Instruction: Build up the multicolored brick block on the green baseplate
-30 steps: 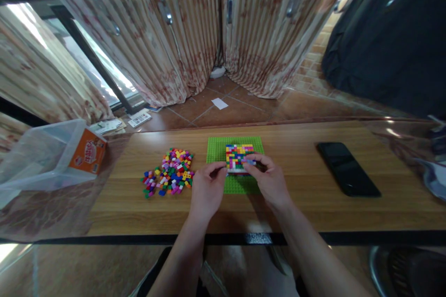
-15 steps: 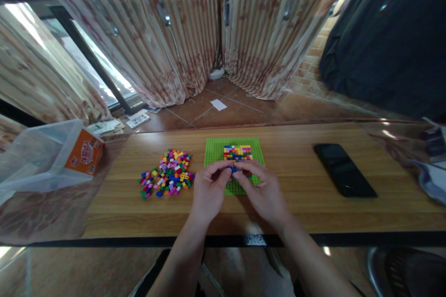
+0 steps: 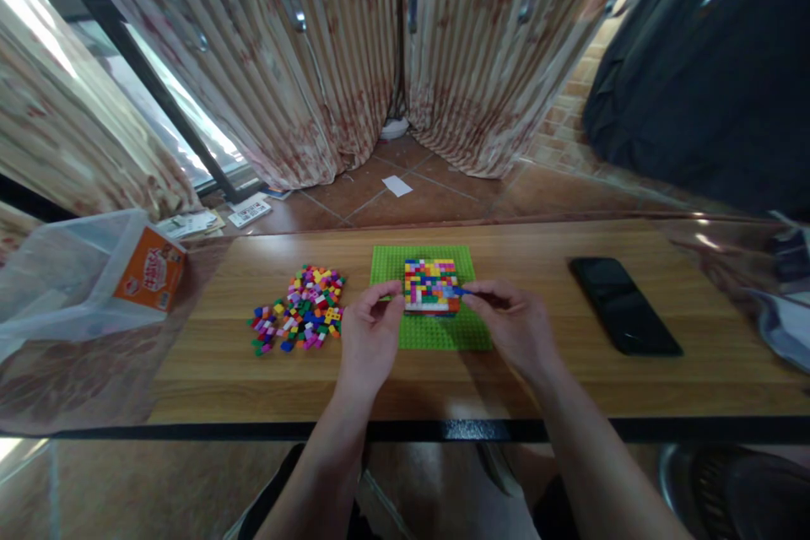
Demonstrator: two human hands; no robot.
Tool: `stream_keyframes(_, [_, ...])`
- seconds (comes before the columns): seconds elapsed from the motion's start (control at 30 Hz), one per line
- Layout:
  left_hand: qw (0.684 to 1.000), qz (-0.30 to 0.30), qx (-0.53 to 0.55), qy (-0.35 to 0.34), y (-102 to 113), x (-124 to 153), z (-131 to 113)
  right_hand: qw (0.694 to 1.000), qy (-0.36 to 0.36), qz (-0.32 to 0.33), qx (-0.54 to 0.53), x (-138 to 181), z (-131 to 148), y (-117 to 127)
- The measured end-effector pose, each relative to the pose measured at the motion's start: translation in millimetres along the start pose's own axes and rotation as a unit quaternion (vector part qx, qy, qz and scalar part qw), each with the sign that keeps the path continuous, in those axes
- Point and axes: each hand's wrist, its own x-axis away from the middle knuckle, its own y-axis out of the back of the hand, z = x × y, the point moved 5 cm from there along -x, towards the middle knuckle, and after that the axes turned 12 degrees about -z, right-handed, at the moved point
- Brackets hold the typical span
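A green baseplate [image 3: 386, 263] lies on the wooden table [image 3: 519, 371] with a block of many-coloured small bricks [image 3: 430, 283] built on it. My left hand [image 3: 368, 335] is at the block's left side, thumb and forefinger pinched close to it; whether it holds anything is hidden. My right hand [image 3: 514, 322] is at the block's right side and pinches a small blue brick [image 3: 456, 291] against the block's edge. A heap of loose coloured bricks [image 3: 299, 310] lies left of the baseplate.
A black phone [image 3: 623, 304] lies on the table to the right. A clear plastic bin [image 3: 63, 278] with an orange box [image 3: 149, 268] stands at the far left. Curtains and a tiled floor are beyond the table.
Half a second ago both hands met in front of the block over a blue brick. Now they have parted, and the right hand has carried the blue brick to the block's right edge.
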Motion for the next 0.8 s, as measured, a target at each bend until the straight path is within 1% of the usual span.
stream_keyframes(0.1, [1.0,-0.007,-0.016,0.006,0,0,1,1.0,-0.003,0.011,0.006,2,1,-2])
stream_keyframes(0.23, [1.0,0.008,-0.021,0.021,-3,0,5,0.999,0.007,0.016,0.034,4,5,-3])
stream_keyframes(0.43, [0.998,0.032,-0.043,0.014,-7,1,8,0.994,0.081,0.033,0.067,6,10,-7])
stream_keyframes(0.53, [0.998,0.038,-0.058,0.006,-8,2,8,0.992,0.093,0.026,0.083,6,10,-11])
stream_keyframes(0.67, [0.996,0.047,-0.078,-0.006,-8,3,8,0.995,0.068,0.016,0.066,4,6,-15])
stream_keyframes(0.8, [0.995,0.052,-0.088,-0.019,-8,3,8,1.0,0.003,0.009,0.011,1,-3,-19])
